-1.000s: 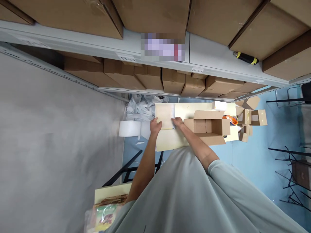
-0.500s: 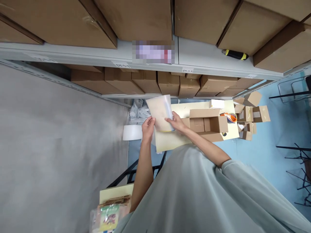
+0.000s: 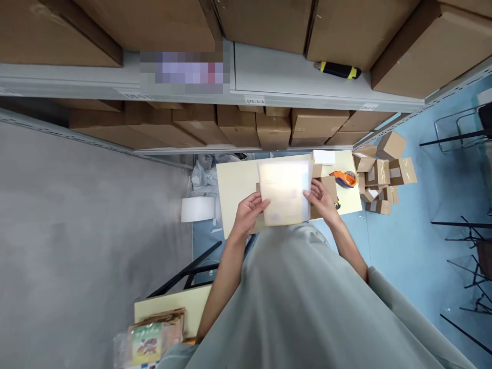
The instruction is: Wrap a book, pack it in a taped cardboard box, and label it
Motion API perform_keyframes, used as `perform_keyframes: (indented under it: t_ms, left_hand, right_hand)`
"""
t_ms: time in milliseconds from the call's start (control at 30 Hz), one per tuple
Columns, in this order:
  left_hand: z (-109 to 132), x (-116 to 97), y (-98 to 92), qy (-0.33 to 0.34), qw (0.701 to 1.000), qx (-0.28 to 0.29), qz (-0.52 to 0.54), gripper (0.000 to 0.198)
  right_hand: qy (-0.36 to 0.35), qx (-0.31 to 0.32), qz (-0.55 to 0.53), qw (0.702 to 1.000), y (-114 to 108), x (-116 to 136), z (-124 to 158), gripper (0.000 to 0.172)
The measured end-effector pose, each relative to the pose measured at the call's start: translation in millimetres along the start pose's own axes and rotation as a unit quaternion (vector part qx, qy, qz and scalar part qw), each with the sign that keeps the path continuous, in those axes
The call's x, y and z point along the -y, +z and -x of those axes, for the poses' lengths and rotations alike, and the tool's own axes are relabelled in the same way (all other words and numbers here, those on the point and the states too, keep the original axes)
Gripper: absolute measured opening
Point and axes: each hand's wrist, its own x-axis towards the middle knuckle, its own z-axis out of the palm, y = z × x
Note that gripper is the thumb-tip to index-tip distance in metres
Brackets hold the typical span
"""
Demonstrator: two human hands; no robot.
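Where carton (image 3: pixel 329 185) gaped, packet (image 3: pixel 285 192) — raised, nearer

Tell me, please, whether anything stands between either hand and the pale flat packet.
Nothing visible does: the left hand and right hand hold the pale flat packet by opposite side edges. The cardboard box is partly hidden behind it.

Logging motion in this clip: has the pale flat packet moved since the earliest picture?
Yes. Against the table, the packet has shifted right from the left end, and toward the grey shirt, now partly hiding the cardboard box.
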Motion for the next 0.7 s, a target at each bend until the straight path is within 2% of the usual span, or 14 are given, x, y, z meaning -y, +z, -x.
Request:
perform_keyframes:
  t_ms: [67,167,233,333,567,700]
  left_hand:
    - [-1,3,14.4,-0.001,1.000,-0.005,-0.014,0.073]
    - [-3,6,34.2,-0.008,0.999,-0.013,-0.029,0.074]
    - [-3,8,47.1,-0.016,0.999,-0.017,-0.028,0.073]
    - [0,9,65.4,-0.030,1.000,-0.003,-0.008,0.072]
    - [8,14,94.1,-0.064,0.997,0.016,0.046,0.084]
    - [10,15,100.7,-0.068,0.995,0.016,0.064,0.078]
  right_hand:
    - [-0.006,-0.043,-0.003,0.999,-20,-2,0,0.091]
    - [0.023,-0.039,-0.023,0.999,-41,-3,-1,0.076]
    - [0.040,-0.041,-0.045,0.997,-49,-3,-1,0.065]
    - [0.059,-0.053,-0.084,0.993,-58,0,0,0.057]
    - [0.090,-0.003,-0.133,0.987,-75,12,1,0.056]
    - [0.108,0.038,-0.143,0.983,-80,14,-3,0.057]
